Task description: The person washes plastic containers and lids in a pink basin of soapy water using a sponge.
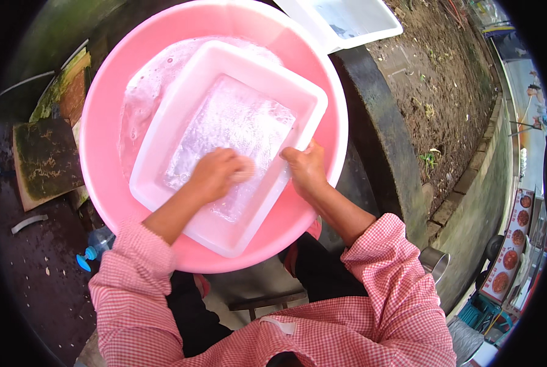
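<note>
A white rectangular plastic basin (pixel 198 73) sits tilted inside a large round pink tub (pixel 103 133). Foamy water (pixel 237 119) covers part of its floor, and more suds (pixel 147 87) lie in the tub beyond it. My right hand (pixel 304 167) grips the basin's right-hand wall, thumb over the rim. Over the wet floor of the basin is my left hand (pixel 220 174), its fingers curled and blurred by motion. Whether it holds a cloth or sponge is hidden.
Another white basin (pixel 370 25) rests at the upper right beside a curved concrete edge (pixel 379 105). A clear bottle with a blue pump (pixel 92 252) stands left of the tub, near mossy slabs (pixel 48 156). A metal pot (pixel 434 262) is at my right.
</note>
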A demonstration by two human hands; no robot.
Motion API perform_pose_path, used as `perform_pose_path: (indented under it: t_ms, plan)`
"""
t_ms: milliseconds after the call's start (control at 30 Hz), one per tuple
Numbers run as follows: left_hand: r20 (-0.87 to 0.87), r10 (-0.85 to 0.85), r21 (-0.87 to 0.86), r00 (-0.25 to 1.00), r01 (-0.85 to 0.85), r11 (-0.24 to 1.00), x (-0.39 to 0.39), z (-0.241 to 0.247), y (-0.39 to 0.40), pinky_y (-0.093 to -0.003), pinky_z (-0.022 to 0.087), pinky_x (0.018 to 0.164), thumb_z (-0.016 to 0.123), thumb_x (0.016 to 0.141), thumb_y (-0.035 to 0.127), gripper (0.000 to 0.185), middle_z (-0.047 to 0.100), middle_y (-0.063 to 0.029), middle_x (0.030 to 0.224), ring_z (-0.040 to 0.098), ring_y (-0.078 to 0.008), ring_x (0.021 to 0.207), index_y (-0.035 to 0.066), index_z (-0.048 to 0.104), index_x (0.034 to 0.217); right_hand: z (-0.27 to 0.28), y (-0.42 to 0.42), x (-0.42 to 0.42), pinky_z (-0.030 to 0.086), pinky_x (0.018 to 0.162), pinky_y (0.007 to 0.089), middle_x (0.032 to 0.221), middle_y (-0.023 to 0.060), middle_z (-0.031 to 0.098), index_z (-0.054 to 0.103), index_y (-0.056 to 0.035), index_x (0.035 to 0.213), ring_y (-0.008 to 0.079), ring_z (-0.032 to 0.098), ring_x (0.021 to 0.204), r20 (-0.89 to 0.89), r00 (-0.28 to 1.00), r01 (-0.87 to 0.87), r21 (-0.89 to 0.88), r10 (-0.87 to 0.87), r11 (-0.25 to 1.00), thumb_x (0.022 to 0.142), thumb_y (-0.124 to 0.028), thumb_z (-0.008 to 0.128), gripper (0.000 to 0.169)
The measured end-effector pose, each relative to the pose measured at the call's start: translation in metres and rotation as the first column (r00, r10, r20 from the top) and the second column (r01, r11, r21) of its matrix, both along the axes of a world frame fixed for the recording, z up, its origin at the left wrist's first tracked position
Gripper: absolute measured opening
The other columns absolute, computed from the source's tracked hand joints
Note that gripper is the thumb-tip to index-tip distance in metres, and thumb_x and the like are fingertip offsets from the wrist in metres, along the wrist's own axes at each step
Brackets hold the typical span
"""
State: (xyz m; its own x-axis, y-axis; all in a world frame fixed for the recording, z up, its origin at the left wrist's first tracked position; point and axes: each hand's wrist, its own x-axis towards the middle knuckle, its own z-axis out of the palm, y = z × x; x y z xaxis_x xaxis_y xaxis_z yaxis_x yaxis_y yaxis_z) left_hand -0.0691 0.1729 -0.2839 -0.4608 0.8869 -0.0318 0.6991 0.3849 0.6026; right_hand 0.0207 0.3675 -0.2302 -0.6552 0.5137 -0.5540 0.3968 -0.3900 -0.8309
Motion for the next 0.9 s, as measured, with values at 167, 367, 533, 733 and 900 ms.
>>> perform_pose_path:
  t_ms: [167, 367, 533, 733, 900]
  plan:
    - [-0.298, 0.468, 0.024, 0.832, -0.483, 0.875, -0.076, -0.015, -0.007, -0.0444, 0.047, 0.081, 0.058, 0.081, 0.011, 0.021, 0.058, -0.0162, 0.099, 0.056, -0.0352, 0.094, 0.006, 0.06, 0.101, 0.029, -0.022, -0.014, 0.044, 0.054, 0.0268, 0.082, 0.0057, 0.06, 0.054, 0.0032, 0.101, 0.0108, 0.053, 0.063, -0.089, 0.994, -0.069, 0.031, 0.071, 0.997, 0.07, 0.004, 0.057, 0.031]
    - [-0.14, 0.23, 0.004, 0.963, -0.232, 0.973, -0.056, -0.002, 0.064, -0.0444, 0.046, 0.086, 0.061, 0.077, 0.008, 0.04, 0.055, -0.0134, 0.113, 0.052, -0.034, 0.103, 0.007, 0.053, 0.116, 0.018, -0.007, -0.008, 0.047, 0.057, 0.0261, 0.083, 0.006, 0.062, 0.055, 0.0051, 0.102, 0.0107, 0.057, 0.066, -0.135, 0.99, -0.044, 0.041, 0.049, 0.998, 0.071, 0.004, 0.054, 0.031]
    - [-0.318, 0.451, -0.04, 0.834, -0.487, 0.873, -0.072, -0.006, 0.017, -0.0457, 0.045, 0.087, 0.064, 0.074, 0.011, 0.035, 0.06, -0.0162, 0.104, 0.056, -0.0362, 0.099, 0.004, 0.059, 0.107, 0.018, -0.016, -0.005, 0.047, 0.057, 0.0266, 0.084, 0.0066, 0.062, 0.055, 0.0044, 0.101, 0.0105, 0.057, 0.068, -0.14, 0.986, -0.087, 0.006, 0.087, 0.996, 0.07, 0.004, 0.054, 0.03]
    - [-0.025, 0.37, -0.03, 0.929, -0.37, 0.928, -0.059, -0.002, 0.084, -0.0433, 0.046, 0.086, 0.063, 0.073, 0.007, 0.039, 0.062, -0.0136, 0.109, 0.055, -0.0352, 0.101, 0.005, 0.06, 0.112, 0.025, -0.013, -0.009, 0.042, 0.053, 0.0248, 0.075, 0.0018, 0.058, 0.057, 0.0035, 0.098, 0.0073, 0.05, 0.061, -0.132, 0.984, -0.121, -0.006, 0.119, 0.993, 0.071, 0.003, 0.054, 0.028]
    - [-0.091, 0.054, 0.182, 0.994, -0.037, 0.983, -0.027, 0.007, 0.087, -0.0417, 0.043, 0.089, 0.059, 0.07, 0.0, 0.042, 0.06, -0.009, 0.117, 0.053, -0.0304, 0.104, 0.009, 0.061, 0.111, 0.012, -0.003, 0.002, 0.046, 0.057, 0.0251, 0.083, 0.005, 0.063, 0.058, 0.0032, 0.1, 0.0097, 0.058, 0.068, -0.072, 0.991, -0.113, 0.027, 0.115, 0.993, 0.07, 0.004, 0.055, 0.03]
